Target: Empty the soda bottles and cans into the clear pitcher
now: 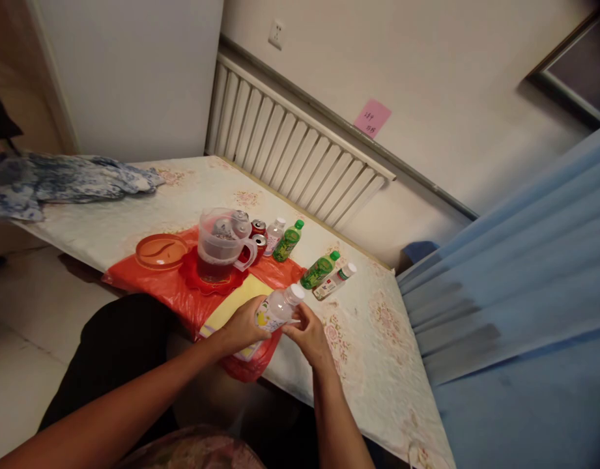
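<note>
my left hand (pixel 247 325) holds a white-capped bottle (pixel 279 309). my right hand (pixel 310 335) curls beside it, grip unclear

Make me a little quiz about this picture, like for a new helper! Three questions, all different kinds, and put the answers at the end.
1. True or false: the bottle between the left hand and the right hand has its cap off.

2. How many bottles have green caps?

3. Which of these is left of the pitcher in the picture?
A) the pink paper
B) the round orange item
C) the blue curtain

Key
1. False: its white cap is on.
2. Two.
3. B.
</note>
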A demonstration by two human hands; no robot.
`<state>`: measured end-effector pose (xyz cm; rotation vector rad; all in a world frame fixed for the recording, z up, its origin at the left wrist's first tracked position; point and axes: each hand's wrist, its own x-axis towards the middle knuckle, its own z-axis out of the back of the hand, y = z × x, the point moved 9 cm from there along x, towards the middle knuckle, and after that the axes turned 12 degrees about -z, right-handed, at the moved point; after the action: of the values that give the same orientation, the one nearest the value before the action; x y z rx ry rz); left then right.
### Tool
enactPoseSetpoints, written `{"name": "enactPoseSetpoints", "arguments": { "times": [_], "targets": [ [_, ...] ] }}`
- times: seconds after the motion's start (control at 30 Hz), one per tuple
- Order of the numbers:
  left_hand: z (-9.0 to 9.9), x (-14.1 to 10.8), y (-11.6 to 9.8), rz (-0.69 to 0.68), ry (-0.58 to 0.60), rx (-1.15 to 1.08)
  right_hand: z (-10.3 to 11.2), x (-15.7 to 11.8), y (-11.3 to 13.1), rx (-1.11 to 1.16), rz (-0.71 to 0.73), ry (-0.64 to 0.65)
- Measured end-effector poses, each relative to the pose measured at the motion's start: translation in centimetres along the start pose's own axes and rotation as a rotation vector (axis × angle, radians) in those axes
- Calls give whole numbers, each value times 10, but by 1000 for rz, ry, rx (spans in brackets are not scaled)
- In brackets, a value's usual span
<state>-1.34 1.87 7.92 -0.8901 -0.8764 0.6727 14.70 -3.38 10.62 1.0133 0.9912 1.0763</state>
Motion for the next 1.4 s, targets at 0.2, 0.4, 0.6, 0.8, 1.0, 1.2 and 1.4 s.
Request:
{"name": "enactPoseSetpoints", "arguments": {
  "times": [0.2, 0.4, 0.6, 0.8, 1.0, 1.2, 1.4],
  "targets": [
    [-11, 10, -4, -42, -54, -25, -22, -6, -21, 121, -19, -125],
    [-24, 14, -6, -116, -64, 29, -11, -8, -33, 107, -69, -290],
    [-40, 17, -1, -111, -13, -25, -1, -10, -39, 164, -127, -319],
    [-64, 19, 7, -111, 70, -64, 12, -15, -45, 150, -137, -384],
    [-70, 25, 38, -214, 102, 145, 62, -21, -55, 126, -129, -510],
    [-34, 31, 86, -274, 36, 572, 146, -20, -77, 64, -145, -768],
    [-33, 23, 92, -349, 101, 751, 198, -7, -91, -122, -158, -974]
  ]
}}
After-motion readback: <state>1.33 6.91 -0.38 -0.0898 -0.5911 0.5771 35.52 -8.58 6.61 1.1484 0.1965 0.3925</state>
